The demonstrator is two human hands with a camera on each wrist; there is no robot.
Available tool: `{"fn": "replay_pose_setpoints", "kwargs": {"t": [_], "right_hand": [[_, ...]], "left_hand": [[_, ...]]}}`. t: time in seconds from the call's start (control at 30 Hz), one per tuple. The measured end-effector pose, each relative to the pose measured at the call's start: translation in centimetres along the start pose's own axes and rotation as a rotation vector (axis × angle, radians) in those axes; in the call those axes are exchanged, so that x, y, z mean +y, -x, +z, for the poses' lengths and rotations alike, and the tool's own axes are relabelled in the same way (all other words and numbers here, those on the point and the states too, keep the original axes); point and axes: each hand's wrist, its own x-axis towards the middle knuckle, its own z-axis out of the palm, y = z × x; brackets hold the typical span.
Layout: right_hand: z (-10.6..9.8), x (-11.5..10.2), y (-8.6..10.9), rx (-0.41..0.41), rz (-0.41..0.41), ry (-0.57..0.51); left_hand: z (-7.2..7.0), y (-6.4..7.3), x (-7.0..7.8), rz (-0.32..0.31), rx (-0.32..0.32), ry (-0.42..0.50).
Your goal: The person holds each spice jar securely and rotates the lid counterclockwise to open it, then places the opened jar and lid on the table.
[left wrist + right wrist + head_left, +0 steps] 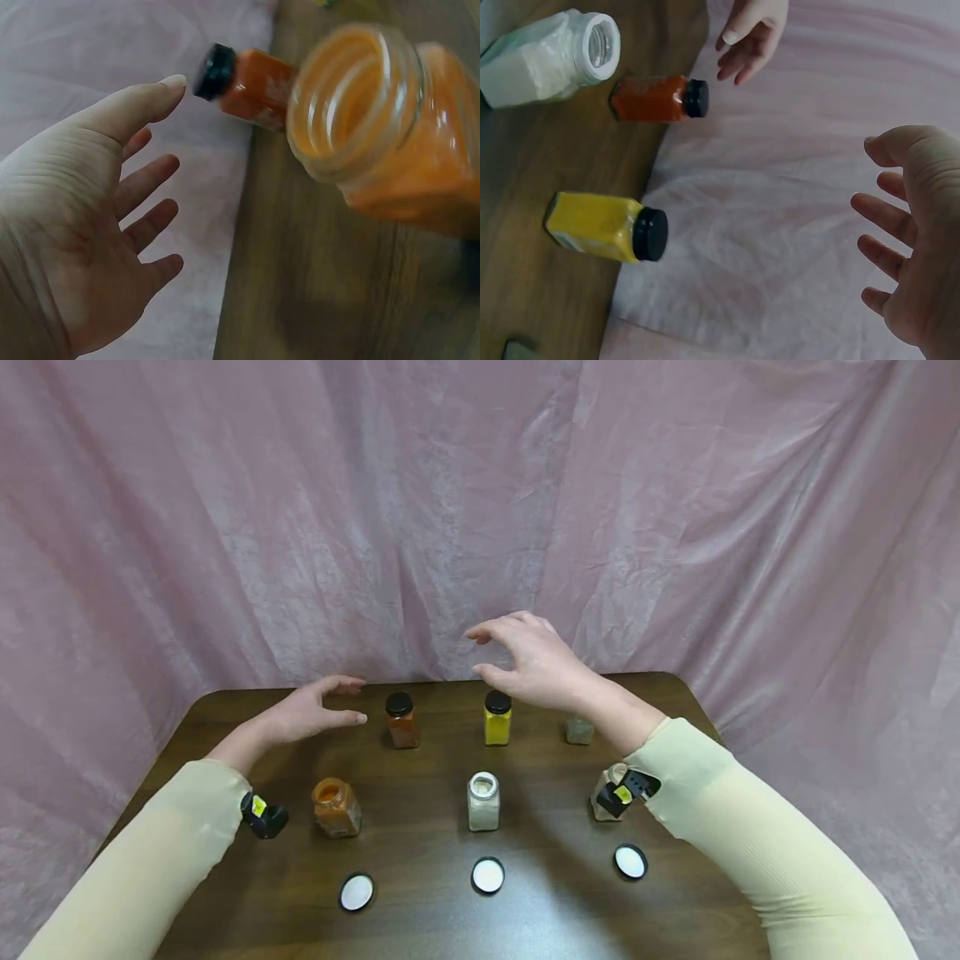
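Observation:
My left hand [309, 712] hovers over the table's back left part, thumb and fingers spread apart with nothing between them. Nearest its fingertips stands a jar of red-orange spice [402, 728] with a black lid. Raised higher, my right hand [538, 664] is empty too, its fingers loosely bent, behind and above a black-lidded jar of yellow powder [497, 728]. In the left wrist view, an uncapped jar of orange powder [442, 157] is close to the camera. The right wrist view shows the yellow jar [592, 223] well apart from the right hand [922, 247].
An open jar of white powder [483, 810] stands mid-table. Another open jar [602, 802] is partly behind the right wrist camera. A small jar [579, 732] sits back right, partly covered by the forearm. Black-rimmed lids [488, 876] lie in front. Pink cloth [480, 510] hangs behind the table.

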Motion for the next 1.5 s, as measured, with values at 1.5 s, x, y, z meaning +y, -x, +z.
{"fn": "replay_pose_setpoints", "kwargs": {"t": [1.5], "right_hand": [[6.8, -1.3, -0.1, -0.252, 0.001, 0.155]], "left_hand": [[3.9, -4.8, 0.4, 0.05, -0.247, -0.038]]}}
